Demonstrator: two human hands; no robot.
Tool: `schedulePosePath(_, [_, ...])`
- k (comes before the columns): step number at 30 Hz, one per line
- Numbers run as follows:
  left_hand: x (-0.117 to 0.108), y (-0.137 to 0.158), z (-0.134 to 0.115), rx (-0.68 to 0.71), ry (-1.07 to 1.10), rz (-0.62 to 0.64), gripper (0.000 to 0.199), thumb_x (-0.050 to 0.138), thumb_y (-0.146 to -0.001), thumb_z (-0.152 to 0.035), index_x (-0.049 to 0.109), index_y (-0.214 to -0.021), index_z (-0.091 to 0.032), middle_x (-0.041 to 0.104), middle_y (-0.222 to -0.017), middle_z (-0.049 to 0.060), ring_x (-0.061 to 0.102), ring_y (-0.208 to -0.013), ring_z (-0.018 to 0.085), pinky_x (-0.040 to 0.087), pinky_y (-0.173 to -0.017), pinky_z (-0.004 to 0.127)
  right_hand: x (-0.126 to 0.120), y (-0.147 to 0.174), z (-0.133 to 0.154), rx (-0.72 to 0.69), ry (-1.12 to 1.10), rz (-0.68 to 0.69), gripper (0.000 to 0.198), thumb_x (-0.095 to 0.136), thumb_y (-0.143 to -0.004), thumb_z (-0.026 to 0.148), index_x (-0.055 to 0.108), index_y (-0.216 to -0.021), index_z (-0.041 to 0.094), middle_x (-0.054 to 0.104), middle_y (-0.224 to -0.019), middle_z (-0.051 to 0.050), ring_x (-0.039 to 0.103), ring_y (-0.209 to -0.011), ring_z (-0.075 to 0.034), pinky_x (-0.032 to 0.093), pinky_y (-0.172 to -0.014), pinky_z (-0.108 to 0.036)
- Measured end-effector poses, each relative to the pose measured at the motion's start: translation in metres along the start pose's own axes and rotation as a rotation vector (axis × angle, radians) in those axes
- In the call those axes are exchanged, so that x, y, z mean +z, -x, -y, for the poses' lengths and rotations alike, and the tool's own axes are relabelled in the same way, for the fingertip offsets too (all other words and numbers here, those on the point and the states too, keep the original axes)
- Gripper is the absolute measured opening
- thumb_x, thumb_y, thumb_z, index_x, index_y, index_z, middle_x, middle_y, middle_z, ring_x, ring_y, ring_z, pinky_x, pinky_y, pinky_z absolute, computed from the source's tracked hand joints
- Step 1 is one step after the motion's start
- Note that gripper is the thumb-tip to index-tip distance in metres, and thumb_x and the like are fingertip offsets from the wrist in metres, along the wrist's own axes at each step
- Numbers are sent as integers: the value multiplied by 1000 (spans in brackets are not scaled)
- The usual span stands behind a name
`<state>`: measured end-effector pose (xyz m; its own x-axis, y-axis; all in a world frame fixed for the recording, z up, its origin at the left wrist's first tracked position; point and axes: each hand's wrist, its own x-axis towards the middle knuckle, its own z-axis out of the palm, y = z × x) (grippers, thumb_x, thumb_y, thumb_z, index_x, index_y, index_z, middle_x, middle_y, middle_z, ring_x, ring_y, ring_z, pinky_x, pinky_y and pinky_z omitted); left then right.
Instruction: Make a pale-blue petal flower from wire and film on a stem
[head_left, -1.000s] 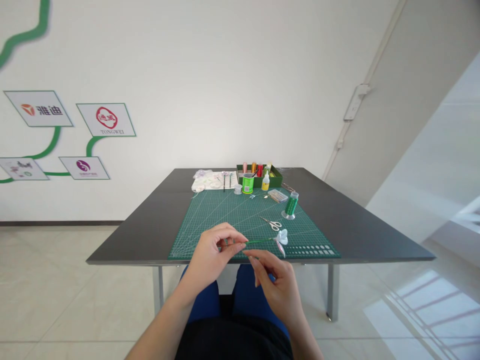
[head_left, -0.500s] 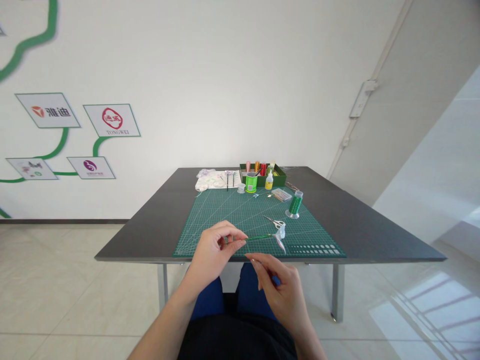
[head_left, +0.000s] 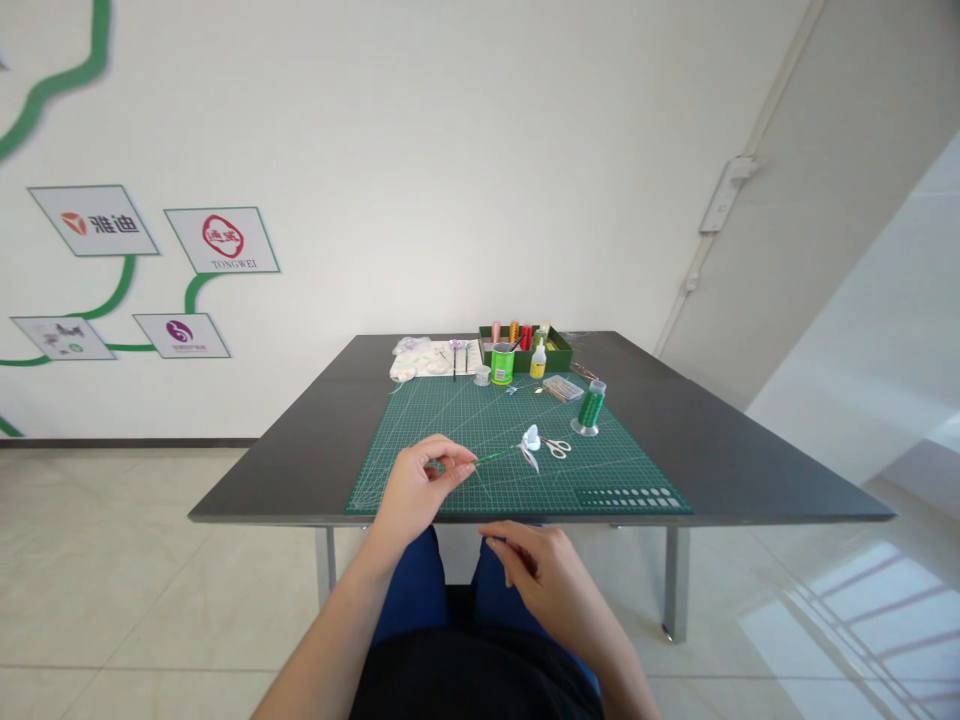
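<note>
My left hand (head_left: 420,485) pinches the green-wrapped stem of a small artificial flower (head_left: 530,440), held nearly level above the green cutting mat (head_left: 420,420). The pale blue-white petals point right, close to a pair of small white-handled scissors (head_left: 558,449). From the stem by my left fingertips a fine green thread (head_left: 484,484) slants down towards my right hand (head_left: 532,562). That hand is closed in a pinch below the table's front edge, and the thread's end at its fingertips is too fine to see clearly.
A spool of green thread (head_left: 591,410) stands on the mat's right side. Farther back are a green can (head_left: 502,365), a glue bottle (head_left: 538,360), a clear case (head_left: 563,388), a box of spools (head_left: 562,355) and a white cloth (head_left: 420,359) with flower pieces.
My left hand has shifted slightly left and up with the flower, which now sits beside the scissors. My right hand has moved down and a little left, away from the stem.
</note>
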<state>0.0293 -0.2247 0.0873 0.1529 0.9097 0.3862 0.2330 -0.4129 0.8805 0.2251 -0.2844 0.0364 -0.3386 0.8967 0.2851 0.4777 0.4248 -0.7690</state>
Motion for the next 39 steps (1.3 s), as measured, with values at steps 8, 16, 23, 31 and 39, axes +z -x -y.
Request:
schedulePosePath(8, [-5,-30,46,-266,253,-46,34,86,-62,-37,76,-83,-12,57,-56,-2,42,-45,6,33,-42,20,-4,-5,-10,34,93,24,32,48,-99,24,77,-111,23,78,-91,-6,69,-72,-21,49,-71,-30])
schedulePosePath(16, [-23,-74,84,-472,524,-201,29,90,-57,-16,75,-81,-11,68,-71,3,59,-60,10,49,-51,19,-15,-27,-34,65,120,-62,35,46,-101,30,77,-112,18,73,-73,-5,65,-63,-19,48,-63,-29])
schedulePosePath(23, [-39,-138,118,-546,351,-345,23,89,-60,-13,76,-79,-10,70,-69,5,60,-59,10,47,-55,21,-28,-62,-76,102,96,-141,37,47,-100,34,75,-115,16,68,-65,-3,61,-57,-18,46,-60,-29])
schedulePosePath(31, [-58,-213,170,-523,78,-450,29,87,-60,-17,78,-85,-6,71,-65,7,65,-66,17,48,-62,25,-25,-79,-127,197,34,-171,42,47,-97,40,76,-111,12,67,-62,-4,59,-51,-17,46,-56,-29])
schedulePosePath(39, [-70,-272,209,-543,-383,-468,19,72,-68,-15,79,-87,-14,79,-95,11,73,-99,28,55,-86,31,-16,-75,-138,209,31,-256,41,48,-96,41,78,-105,15,65,-57,-2,59,-50,-17,47,-55,-27])
